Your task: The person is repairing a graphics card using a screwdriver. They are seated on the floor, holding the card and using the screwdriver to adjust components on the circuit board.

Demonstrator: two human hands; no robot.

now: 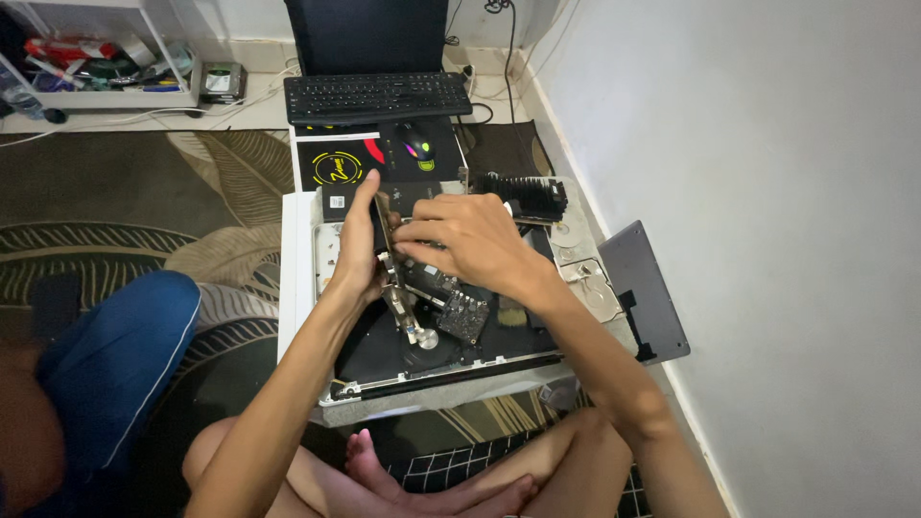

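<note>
While both hands (422, 245) pinch it, the circuit board (386, 240) stands upright between them.

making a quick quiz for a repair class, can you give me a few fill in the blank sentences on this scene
1. Both hands, left hand and right hand, grip a circuit board held on its ____.
2. The black keyboard lies ____ the opened computer case, as the camera sees it.
3. The mouse glows on a ____ pad.
4. The grey panel leans against the ____.

Missing words: edge; beyond; black; wall
</note>
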